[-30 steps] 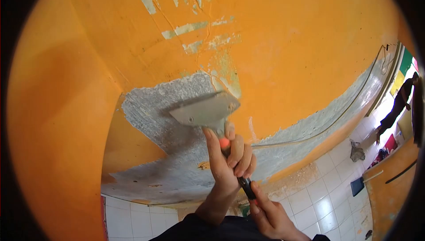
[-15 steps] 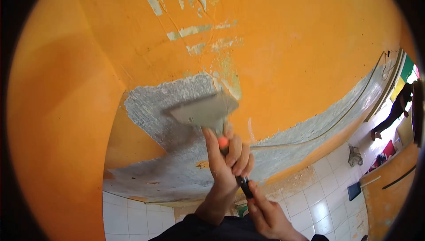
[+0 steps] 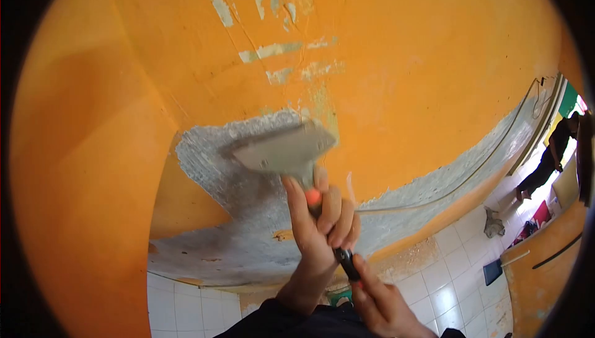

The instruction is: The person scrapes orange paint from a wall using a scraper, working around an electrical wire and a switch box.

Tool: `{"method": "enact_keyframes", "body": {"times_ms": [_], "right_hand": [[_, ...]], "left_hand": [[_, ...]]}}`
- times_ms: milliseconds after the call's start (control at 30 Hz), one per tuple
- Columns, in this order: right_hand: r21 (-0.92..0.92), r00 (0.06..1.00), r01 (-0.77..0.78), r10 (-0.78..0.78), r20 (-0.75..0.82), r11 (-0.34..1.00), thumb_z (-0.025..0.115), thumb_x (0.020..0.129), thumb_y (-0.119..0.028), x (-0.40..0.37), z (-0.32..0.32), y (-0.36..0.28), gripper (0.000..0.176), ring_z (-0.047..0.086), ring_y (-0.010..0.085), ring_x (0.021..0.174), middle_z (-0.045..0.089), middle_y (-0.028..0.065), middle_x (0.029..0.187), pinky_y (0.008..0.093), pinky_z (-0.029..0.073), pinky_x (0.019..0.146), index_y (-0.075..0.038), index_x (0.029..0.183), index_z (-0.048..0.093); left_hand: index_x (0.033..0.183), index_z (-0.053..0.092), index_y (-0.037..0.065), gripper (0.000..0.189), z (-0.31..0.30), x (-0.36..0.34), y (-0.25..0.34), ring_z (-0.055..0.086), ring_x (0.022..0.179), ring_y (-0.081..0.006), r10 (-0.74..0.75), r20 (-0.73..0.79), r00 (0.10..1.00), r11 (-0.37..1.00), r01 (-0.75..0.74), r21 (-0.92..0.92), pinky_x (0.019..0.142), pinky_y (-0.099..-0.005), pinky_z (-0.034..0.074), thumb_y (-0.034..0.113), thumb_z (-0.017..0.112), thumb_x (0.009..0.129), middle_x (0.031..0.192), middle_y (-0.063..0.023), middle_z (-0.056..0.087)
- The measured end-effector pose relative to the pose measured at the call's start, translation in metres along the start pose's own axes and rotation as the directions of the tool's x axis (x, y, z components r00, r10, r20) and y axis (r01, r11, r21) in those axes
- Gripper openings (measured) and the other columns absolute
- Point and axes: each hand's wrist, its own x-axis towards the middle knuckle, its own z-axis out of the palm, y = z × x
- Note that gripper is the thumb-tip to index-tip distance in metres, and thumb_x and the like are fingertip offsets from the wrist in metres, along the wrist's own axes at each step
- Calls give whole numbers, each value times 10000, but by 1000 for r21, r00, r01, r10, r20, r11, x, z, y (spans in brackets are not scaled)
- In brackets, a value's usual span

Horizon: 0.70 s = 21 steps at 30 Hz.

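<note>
A wide metal scraper [image 3: 285, 151] lies against the wall, its blade over the edge between orange paint [image 3: 396, 108] and a bare grey patch [image 3: 217, 155]. My left hand [image 3: 322, 223] is wrapped round the upper part of its black and red handle, with the thumb near the blade. Lower down, my right hand [image 3: 381, 304] pinches the black handle's end [image 3: 347, 265]. Thin torn strips of paint [image 3: 273, 51] show pale wall above the blade. The blade is slightly blurred.
A cable [image 3: 434, 204] runs along the grey band at right. Beyond it are white floor tiles [image 3: 446, 276], a grey cloth-like item [image 3: 494, 223], a dark blue object [image 3: 493, 271] and a person in dark clothes [image 3: 548, 161]. An orange wall surface [image 3: 93, 170] stands at left.
The view has shifted slightly, so the wall marks sit a little lower and further right. Both hands keep their hold on the scraper, whose blade has tilted slightly. The distant person has shifted posture.
</note>
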Motion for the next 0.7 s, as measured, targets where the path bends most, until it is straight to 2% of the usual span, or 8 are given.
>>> {"method": "enact_keyframes", "body": {"times_ms": [33, 100, 200, 300, 433, 500, 700], "right_hand": [[-5, 1000, 14, -14, -4, 1000, 398, 970, -90, 1, 0, 3, 489, 546, 199, 697, 599, 198, 1050, 293, 459, 670, -82, 1443, 274], [-129, 978, 178, -189, -87, 976, 401, 973, -100, 1, 5, 9, 486, 543, 182, 704, 601, 187, 1042, 291, 454, 673, -81, 1442, 275], [-47, 993, 115, -117, -28, 992, 402, 974, -112, -1, -5, 4, 487, 521, 165, 674, 597, 164, 962, 288, 449, 659, -78, 1443, 273], [-5, 994, 107, -107, -13, 994, 398, 975, -119, -4, -2, 6, 490, 505, 153, 659, 587, 145, 908, 285, 443, 651, -77, 1445, 268], [-34, 996, 94, -94, -4, 995, 396, 976, -127, 3, -4, 1, 494, 482, 153, 611, 548, 111, 788, 285, 427, 606, -80, 1449, 261], [-21, 985, 172, -173, -30, 985, 404, 977, -134, 0, -5, 0, 501, 459, 151, 564, 502, 87, 699, 282, 405, 558, -86, 1452, 255], [-54, 990, 144, -144, 7, 988, 402, 980, -140, 1, -13, -7, 509, 450, 138, 573, 476, 61, 699, 264, 395, 549, -88, 1459, 239]], "left_hand": [[927, 440, 108, 456, -7, -8, -3, 250, 298, -54, -18, -7, 1000, 1000, 18, -10, 257, -204, 261, 522, 256, 979, 459, 66, 279], [930, 441, 106, 457, -10, -7, -4, 252, 301, -53, -39, -11, 999, 999, 39, -18, 261, -201, 264, 520, 254, 980, 462, 65, 280], [931, 441, 106, 456, -5, -6, -5, 255, 304, -50, -19, 0, 1000, 998, 19, -66, 263, -198, 265, 517, 251, 981, 465, 64, 279], [928, 442, 106, 454, -6, -6, -7, 246, 304, -49, -25, -10, 1000, 999, 24, -40, 262, -200, 264, 514, 251, 983, 463, 64, 277], [931, 451, 99, 462, -1, -2, -1, 225, 299, -53, 6, 24, 1000, 997, -4, -75, 258, -201, 259, 513, 254, 983, 458, 67, 272], [933, 453, 99, 465, 0, -4, -2, 238, 296, -52, -10, -29, 1000, 999, 9, -32, 257, -202, 256, 516, 253, 982, 457, 66, 276], [934, 456, 102, 467, 6, -2, -4, 262, 298, -50, 3, -8, 1000, 996, -4, -93, 259, -201, 254, 518, 249, 982, 452, 63, 281]]}}
